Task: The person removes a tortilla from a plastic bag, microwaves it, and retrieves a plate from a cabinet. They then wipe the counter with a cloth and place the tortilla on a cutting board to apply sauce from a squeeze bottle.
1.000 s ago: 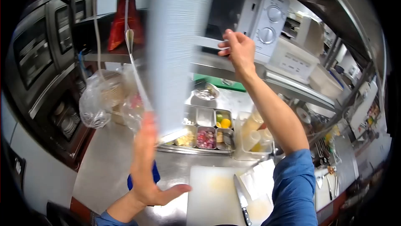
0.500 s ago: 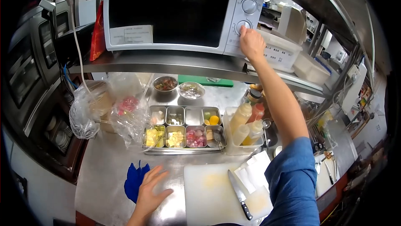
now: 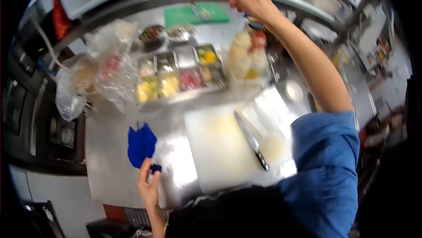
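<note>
Round the board (image 3: 215, 150), which is plain white with faint yellow patches and carries a silver-bladed, black-handled knife (image 3: 252, 140), the cloth (image 3: 141, 143) at 9 o'clock is deep royal blue, the sleeve (image 3: 325, 145) at 3 a softer mid-blue and the clothing (image 3: 233, 214) at 6 black. Bright yellow food (image 3: 147, 90) shows at 10, pinkish-purple pieces (image 3: 191, 78) at 11, and towards 12 an orange-yellow fruit (image 3: 210, 57), with a green mat (image 3: 180, 16) beyond it and a red bottle (image 3: 258, 41) nearer 1.
</note>
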Available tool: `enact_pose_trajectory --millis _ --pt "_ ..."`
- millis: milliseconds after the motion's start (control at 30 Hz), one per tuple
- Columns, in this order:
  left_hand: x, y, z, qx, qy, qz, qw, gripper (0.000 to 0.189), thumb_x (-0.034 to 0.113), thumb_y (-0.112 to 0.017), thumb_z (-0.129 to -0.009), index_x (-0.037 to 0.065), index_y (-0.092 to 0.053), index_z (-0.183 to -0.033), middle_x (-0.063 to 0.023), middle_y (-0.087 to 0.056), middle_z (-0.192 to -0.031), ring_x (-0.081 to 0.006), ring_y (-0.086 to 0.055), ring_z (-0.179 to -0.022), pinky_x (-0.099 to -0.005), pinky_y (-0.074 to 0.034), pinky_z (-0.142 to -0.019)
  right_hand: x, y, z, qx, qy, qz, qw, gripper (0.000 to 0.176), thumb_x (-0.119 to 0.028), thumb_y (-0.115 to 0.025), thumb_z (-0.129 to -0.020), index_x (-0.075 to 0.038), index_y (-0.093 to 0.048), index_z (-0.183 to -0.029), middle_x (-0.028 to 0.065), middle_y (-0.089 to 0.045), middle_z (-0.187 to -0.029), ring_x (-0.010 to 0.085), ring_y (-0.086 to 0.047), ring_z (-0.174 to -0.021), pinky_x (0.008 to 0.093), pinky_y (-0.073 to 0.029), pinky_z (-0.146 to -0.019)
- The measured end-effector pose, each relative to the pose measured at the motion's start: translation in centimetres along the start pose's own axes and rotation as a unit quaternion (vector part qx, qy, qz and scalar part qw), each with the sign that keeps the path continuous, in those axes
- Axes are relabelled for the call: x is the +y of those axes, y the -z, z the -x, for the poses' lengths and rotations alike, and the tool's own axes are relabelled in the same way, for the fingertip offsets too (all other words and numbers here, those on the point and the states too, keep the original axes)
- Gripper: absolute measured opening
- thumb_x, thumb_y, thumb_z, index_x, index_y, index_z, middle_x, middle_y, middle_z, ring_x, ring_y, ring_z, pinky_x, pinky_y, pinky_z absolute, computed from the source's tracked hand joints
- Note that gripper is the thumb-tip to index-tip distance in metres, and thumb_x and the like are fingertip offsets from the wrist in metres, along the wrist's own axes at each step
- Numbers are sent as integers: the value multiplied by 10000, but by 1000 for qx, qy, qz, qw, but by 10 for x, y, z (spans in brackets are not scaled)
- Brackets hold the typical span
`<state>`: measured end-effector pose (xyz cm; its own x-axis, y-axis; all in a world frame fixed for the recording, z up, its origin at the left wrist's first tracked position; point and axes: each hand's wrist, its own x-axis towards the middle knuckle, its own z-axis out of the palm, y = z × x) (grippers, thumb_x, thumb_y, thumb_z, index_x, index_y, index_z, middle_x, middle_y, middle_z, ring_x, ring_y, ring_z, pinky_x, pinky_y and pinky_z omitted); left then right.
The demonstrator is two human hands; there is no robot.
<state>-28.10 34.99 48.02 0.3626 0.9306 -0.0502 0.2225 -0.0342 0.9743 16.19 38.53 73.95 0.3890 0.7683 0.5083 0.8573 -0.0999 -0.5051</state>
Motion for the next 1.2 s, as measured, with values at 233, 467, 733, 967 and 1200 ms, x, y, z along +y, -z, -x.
enact_pose_trajectory --millis 233,467,733,967,1200 --pt "-40 7 6 -45 17 -114 992 397 121 -631 -809 30 -557 -1189 -136 -503 -1283 -232 -456 -1189 -351 -347 -962 89 21 404 -285 -376 209 857 411 -472 -514 -858 -73 -617 -858 164 -635 -760 316 -626 -723 414 -476 -665" --pt "-21 -91 -17 -186 -94 -139 968 375 113 -638 -796 27 -575 -1156 -128 -541 -1230 -235 -492 -1146 -359 -388 -932 76 63 645 -433 -505 84 742 406 -455 -589 -807 -88 -656 -968 163 -650 -928 328 -609 -907 415 -460 -810" --pt "7 -258 43 -391 -19 10 920 440 125 -659 -793 -12 -529 -1190 -151 -581 -1153 -223 -556 -1055 -325 -426 -881 111 90 698 -310 -551 156 759 386 -412 -599 -812 -62 -646 -968 157 -659 -844 325 -617 -856 406 -475 -760" --pt "-15 -404 -4 -90 88 -48 991 579 247 -688 -782 -43 -463 -1230 -192 -581 -1105 -272 -569 -971 -355 -438 -856 176 132 717 -257 -483 152 823 360 -373 -596 -821 -63 -626 -1002 176 -652 -789 349 -622 -789 423 -483 -711" --pt "21 -482 35 126 -197 -276 932 621 308 -719 -737 -20 -485 -1210 -215 -512 -1164 -374 -447 -1119 -412 -347 -973 178 170 806 -267 -560 112 776 386 -398 -575 -836 -68 -618 -1033 164 -660 -866 342 -623 -846 418 -482 -762"
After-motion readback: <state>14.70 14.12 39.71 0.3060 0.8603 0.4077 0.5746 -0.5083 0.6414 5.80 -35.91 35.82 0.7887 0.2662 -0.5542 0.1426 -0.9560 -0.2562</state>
